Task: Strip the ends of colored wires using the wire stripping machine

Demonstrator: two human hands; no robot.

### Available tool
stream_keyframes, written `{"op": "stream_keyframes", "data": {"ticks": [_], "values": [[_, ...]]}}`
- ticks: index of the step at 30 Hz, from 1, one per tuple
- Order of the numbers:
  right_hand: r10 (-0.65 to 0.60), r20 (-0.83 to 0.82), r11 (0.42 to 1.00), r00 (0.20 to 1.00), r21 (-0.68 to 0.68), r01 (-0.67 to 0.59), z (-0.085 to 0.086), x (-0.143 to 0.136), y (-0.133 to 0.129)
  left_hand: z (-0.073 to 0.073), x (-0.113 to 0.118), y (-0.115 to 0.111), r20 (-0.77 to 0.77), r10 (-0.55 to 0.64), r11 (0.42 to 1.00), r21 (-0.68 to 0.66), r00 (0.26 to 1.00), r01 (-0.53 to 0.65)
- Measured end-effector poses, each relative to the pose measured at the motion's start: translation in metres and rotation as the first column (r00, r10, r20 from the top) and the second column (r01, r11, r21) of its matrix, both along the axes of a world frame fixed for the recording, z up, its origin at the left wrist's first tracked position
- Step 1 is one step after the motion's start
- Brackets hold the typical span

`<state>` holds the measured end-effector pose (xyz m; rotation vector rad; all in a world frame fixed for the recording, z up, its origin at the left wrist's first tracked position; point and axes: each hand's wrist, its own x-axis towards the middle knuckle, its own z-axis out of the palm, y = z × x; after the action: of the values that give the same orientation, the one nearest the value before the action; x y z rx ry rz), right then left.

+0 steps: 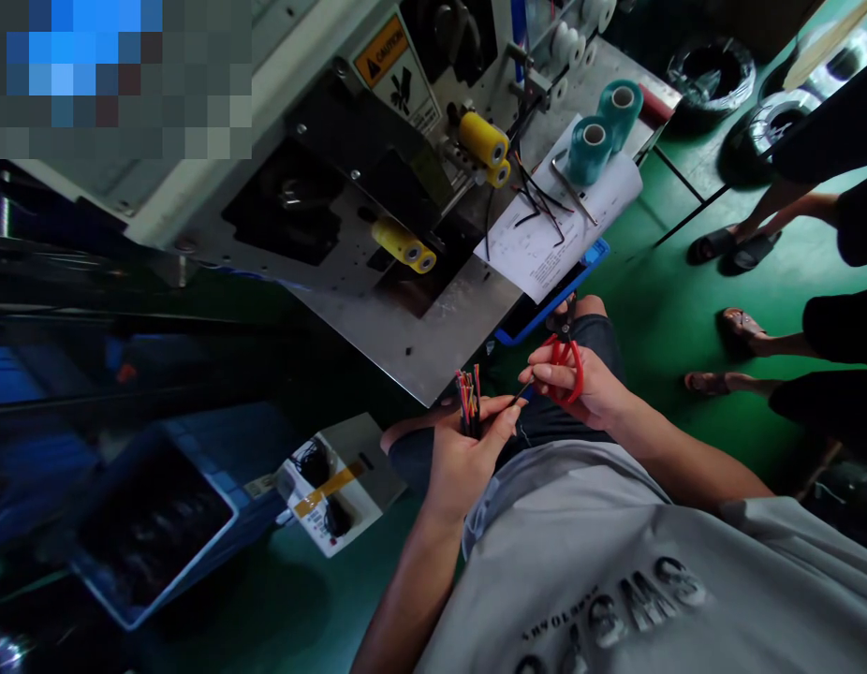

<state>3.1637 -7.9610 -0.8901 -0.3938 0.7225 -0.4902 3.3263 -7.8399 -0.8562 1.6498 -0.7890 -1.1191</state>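
Note:
My left hand (468, 449) is closed around a bundle of black cables (468, 402), whose red, yellow and other coloured wire ends stick up above the fingers. One thin dark cable (521, 393) lies between its thumb and forefinger and reaches across to my right hand (580, 379). Hooked in that right hand is a pair of scissors (565, 360) with red handles, blades pointing away from me. The thumb and forefinger of the right hand pinch close to the cable's end. Both hands are above my lap, just off the corner of a metal plate.
Ahead stands a machine with yellow rollers (484, 140) and a caution label (398, 70). A printed sheet (546, 239), loose wires and green film rolls (589, 150) lie on its metal table (433, 360). A blue crate (227, 534) and a carton (384, 468) are left; people's feet (742, 323) right.

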Motion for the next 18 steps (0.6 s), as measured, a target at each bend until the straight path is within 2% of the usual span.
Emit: {"op": "stream_keyframes", "data": {"ticks": [3,8,11,13,15,16,18], "values": [[-0.027,0.006,0.999,1.000,-0.019,0.027,-0.001,0.001,-0.002,-0.002,0.001,0.004,-0.036,-0.009,1.000,0.005,0.999,0.009],[0.005,-0.028,0.997,1.000,-0.083,-0.007,-0.005,0.005,-0.002,0.000,0.003,0.003,0.063,-0.060,0.996,0.063,0.996,0.056],[0.019,-0.105,0.982,0.994,-0.185,-0.038,-0.008,0.002,-0.002,0.005,0.002,0.001,0.137,-0.054,0.997,0.058,0.989,0.047],[0.014,-0.194,0.950,0.981,-0.304,-0.073,-0.009,-0.005,-0.002,0.007,0.003,0.002,0.190,-0.019,0.999,0.030,0.982,0.014],[0.089,-0.298,0.875,0.950,-0.433,-0.218,-0.007,-0.015,0.000,0.007,0.004,0.003,0.229,0.010,1.000,-0.005,0.973,-0.009],[0.159,-0.360,0.810,0.919,-0.484,-0.330,-0.005,-0.020,0.001,0.006,0.005,0.004,0.246,0.015,1.000,-0.020,0.969,-0.010],[0.290,-0.492,0.635,0.821,-0.543,-0.549,0.002,-0.029,0.007,0.005,0.006,0.005,0.284,0.006,0.999,-0.039,0.959,0.005]]}}
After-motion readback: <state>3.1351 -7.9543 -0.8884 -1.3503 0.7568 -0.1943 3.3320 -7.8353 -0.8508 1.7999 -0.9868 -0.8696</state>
